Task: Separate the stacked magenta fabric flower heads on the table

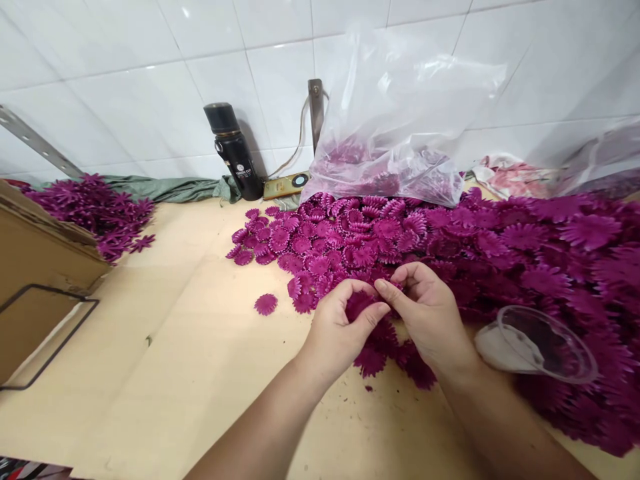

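Observation:
My left hand [345, 320] and my right hand [425, 307] meet over the near edge of a heap of purple artificial flower pieces [320, 247]. Both are closed in a pinch, thumb against fingers, with the fingertips nearly touching. Purple shows around the fingertips, but the pinched thing is too small and hidden to tell from the heap behind. Beneath my hands lie larger purple flower layers with pointed petals. One loose round flower piece [265, 305] lies apart on the table, left of the heap. A clear plastic cup [545, 347] with something white inside lies tilted beside my right wrist.
A clear plastic bag [395, 127] of purple pieces stands behind the heap. A black bottle [237, 157] and a gold-coloured device [286, 186] stand by the tiled wall. At left are a cardboard box [45, 267] and a pile of star-shaped purple pieces [100, 207].

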`<state>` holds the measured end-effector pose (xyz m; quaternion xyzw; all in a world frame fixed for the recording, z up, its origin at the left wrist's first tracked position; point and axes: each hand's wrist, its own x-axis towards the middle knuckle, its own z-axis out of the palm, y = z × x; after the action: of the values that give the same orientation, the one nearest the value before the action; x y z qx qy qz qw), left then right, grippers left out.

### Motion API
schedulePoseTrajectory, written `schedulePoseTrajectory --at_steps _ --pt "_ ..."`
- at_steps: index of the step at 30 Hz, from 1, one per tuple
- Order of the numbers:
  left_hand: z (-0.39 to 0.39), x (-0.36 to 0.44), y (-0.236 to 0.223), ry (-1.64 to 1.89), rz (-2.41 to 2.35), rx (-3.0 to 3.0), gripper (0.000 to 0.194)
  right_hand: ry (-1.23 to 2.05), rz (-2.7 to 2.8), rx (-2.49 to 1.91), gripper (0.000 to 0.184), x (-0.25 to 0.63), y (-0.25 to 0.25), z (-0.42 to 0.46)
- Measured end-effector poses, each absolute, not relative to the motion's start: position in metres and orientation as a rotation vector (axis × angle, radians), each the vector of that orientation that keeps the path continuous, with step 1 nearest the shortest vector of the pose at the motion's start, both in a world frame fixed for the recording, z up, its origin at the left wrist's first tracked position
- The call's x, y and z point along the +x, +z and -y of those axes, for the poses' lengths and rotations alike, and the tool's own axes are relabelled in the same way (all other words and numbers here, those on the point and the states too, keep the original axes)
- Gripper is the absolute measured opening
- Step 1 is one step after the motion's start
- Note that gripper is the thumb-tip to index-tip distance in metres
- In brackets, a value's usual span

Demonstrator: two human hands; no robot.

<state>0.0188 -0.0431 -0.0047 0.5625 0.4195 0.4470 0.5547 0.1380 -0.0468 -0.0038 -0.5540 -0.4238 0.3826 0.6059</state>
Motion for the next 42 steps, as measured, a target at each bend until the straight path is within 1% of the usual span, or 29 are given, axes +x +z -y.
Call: schedulePoseTrajectory --at_steps 3,8,10,12,14,18,24,28,32,35,37,39,41,42 --pt "0.044 0.021 -0.008 1.074 -1.006 1.335 0.018 1.039 0.9 -1.208 0.031 0.135 -0.003 0.047" --pt "0.036 0.017 -0.014 1.152 -1.08 1.389 0.002 1.209 0.837 -1.047 0.035 0.132 -0.002 0.046" --pt "0.033 0.016 -0.015 1.195 -1.091 1.384 0.003 1.228 0.873 -1.03 0.035 0.132 -0.003 0.047" --pt "0.033 0.014 -0.014 1.226 -1.085 1.371 0.008 1.217 0.902 -1.041 0.034 0.132 -0.004 0.047" --pt "0.034 0.014 -0.013 1.218 -1.072 1.381 0.01 1.18 0.925 -1.068 0.033 0.132 -0.005 0.047" --pt "0.033 0.012 -0.011 1.225 -1.077 1.369 0.004 1.091 0.983 -1.12 0.03 0.133 -0.005 0.048" --pt "0.019 0.0 -0.006 1.324 -1.167 1.071 0.011 0.914 0.984 -1.165 0.023 0.141 -0.002 0.048" --pt "0.016 -0.005 -0.004 1.339 -1.186 1.046 0.016 0.732 0.991 -1.21 0.013 0.153 -0.005 0.045" --pt "0.023 0.0 -0.004 1.225 -1.209 1.128 0.02 0.459 1.23 -1.336 0.018 0.152 -0.007 0.045" --pt "0.028 0.003 -0.005 1.173 -1.213 1.161 0.029 0.289 1.419 -1.368 0.016 0.144 -0.007 0.048" --pt "0.029 0.003 -0.005 1.143 -1.189 1.14 0.028 0.287 1.48 -1.34 0.013 0.138 -0.007 0.05" --pt "0.028 0.003 -0.004 1.118 -1.163 1.118 0.033 0.322 1.492 -1.311 0.012 0.135 -0.007 0.052" --pt "0.027 0.003 -0.004 1.095 -1.151 1.11 0.038 0.396 1.478 -1.294 0.011 0.135 -0.007 0.053" --pt "0.026 0.004 -0.003 1.09 -1.15 1.108 0.038 0.445 1.469 -1.285 0.011 0.135 -0.007 0.053"
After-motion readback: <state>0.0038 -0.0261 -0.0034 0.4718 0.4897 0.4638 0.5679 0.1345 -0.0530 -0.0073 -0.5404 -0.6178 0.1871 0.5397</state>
